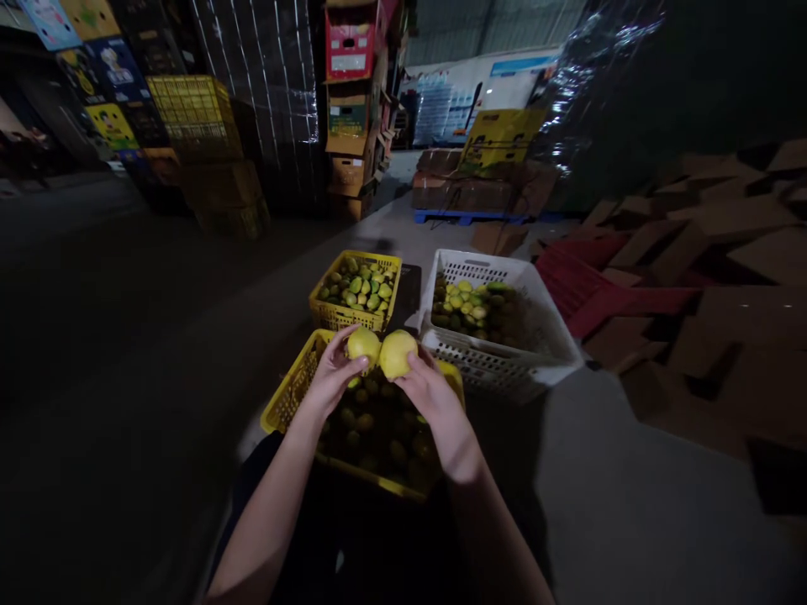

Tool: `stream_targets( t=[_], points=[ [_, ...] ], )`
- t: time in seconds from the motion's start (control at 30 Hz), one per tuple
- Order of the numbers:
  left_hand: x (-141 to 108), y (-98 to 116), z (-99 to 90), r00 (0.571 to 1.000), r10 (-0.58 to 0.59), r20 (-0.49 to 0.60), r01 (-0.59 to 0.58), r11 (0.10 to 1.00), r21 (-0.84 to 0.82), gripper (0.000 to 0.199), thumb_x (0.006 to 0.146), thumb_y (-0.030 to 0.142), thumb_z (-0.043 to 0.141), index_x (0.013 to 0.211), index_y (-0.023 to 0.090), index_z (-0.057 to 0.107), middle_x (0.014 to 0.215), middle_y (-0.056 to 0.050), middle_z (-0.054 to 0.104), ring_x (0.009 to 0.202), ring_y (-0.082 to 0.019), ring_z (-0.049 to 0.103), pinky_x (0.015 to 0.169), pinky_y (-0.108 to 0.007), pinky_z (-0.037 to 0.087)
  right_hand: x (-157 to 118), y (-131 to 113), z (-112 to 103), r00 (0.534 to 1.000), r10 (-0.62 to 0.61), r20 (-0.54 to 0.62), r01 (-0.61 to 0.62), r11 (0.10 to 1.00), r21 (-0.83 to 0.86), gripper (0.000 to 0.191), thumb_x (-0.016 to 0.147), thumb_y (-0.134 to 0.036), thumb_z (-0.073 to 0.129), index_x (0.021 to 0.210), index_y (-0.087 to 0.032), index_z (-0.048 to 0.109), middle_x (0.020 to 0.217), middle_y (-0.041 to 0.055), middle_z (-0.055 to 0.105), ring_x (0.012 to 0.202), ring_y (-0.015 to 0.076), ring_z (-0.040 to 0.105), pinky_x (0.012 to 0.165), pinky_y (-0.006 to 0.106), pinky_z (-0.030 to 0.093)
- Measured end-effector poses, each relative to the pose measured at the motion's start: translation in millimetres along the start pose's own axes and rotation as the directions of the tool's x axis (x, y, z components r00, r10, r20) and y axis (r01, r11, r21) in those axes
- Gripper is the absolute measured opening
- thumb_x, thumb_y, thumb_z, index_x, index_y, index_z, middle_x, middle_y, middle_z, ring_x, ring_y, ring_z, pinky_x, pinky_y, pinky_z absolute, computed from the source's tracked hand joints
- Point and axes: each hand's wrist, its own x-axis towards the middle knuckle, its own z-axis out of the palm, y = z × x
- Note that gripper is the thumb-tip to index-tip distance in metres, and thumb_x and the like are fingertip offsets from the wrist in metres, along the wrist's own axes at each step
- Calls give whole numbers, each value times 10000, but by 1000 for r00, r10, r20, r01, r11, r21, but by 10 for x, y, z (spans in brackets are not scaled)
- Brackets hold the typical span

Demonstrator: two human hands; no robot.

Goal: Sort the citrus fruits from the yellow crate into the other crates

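Above the near yellow crate (291, 395), my left hand (331, 374) holds a yellow-green fruit (364, 345) between thumb and fingers. Right beside it, a yellow fruit (398, 353) is in my right hand (429, 386). The two fruits are side by side, about touching. More fruits (398, 454) lie in shadow inside the near crate. Behind it stands a smaller-looking yellow crate (344, 317) full of green and yellow fruits (359, 286). A white crate (548, 323) at the right holds yellow and green fruits (465, 301) too.
Flattened cardboard (725, 336) and a red crate (598, 290) lie on the right. Stacked boxes (349, 113) rise at the back, with a blue pallet (466, 218) under other boxes. Yellow crates (195, 118) are stacked at the back left.
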Motion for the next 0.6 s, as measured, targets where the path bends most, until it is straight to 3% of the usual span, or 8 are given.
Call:
stream_targets(
  t=[0.1,0.2,0.4,0.6],
  points=[
    [55,60,-20,994,107,13,-107,991,74,666,574,304,867,1173,251,583,1218,-61,612,1120,-224,582,950,-317,463,49,-8,1,999,30,24,-30,1000,-1,522,596,-337,820,1047,-289,560,1016,0,660,876,200,646,702,323,548],
    [79,85,-25,987,123,101,-138,979,151,639,578,290,867,1142,237,571,1250,-84,610,1192,-250,547,983,-347,444,79,-31,-7,995,-95,-2,94,981,-172,625,523,-243,856,1058,-285,537,1043,-1,638,961,200,613,772,306,526],
    [102,48,-43,986,95,139,-123,970,210,576,598,283,857,1108,235,593,1239,-76,608,1114,-232,588,909,-314,477,86,-54,-32,945,-327,-1,305,881,-362,568,588,-287,830,1064,-275,521,1083,29,600,1029,220,580,883,367,485],
    [136,11,-81,986,96,139,-142,917,373,574,575,285,869,1100,202,652,1154,-89,659,1077,-255,608,952,-343,461,76,-80,-80,945,-324,-44,285,881,-378,601,564,-301,842,1073,-262,525,1121,45,608,1074,241,578,902,384,488]
  ],
)
